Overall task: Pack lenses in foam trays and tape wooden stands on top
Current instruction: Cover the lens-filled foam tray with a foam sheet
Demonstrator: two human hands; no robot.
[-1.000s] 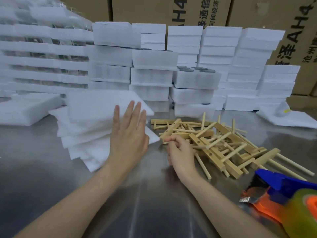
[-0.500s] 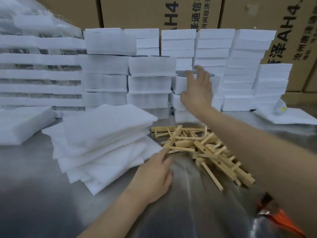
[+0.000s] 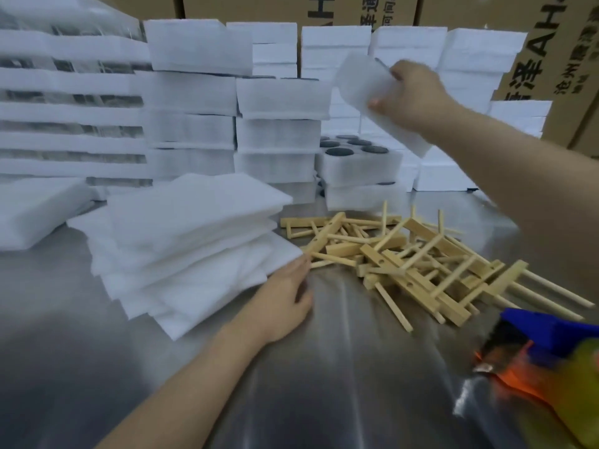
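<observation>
My right hand [image 3: 410,95] grips a white foam tray [image 3: 363,82] and holds it tilted in the air above the rear stacks. Below it another foam tray [image 3: 359,163] lies on a short stack with dark round lenses [image 3: 340,152] showing in its pockets. A loose heap of wooden stands [image 3: 415,264] covers the metal table [image 3: 324,367] at centre right. My left hand [image 3: 285,299] rests on the table with loosely bent fingers, beside a stack of thin white foam sheets [image 3: 191,244] and the near end of the wooden heap.
Tall stacks of white foam trays [image 3: 194,102] line the back, with cardboard boxes [image 3: 551,43] behind them. A blue, orange and yellow tape dispenser [image 3: 551,358] lies at the front right. More foam sheets [image 3: 29,212] sit at the far left.
My right hand has taken a foam tray off the rear stack and lifted it, baring the lenses in the tray below. My left hand has stayed beside the foam sheets.
</observation>
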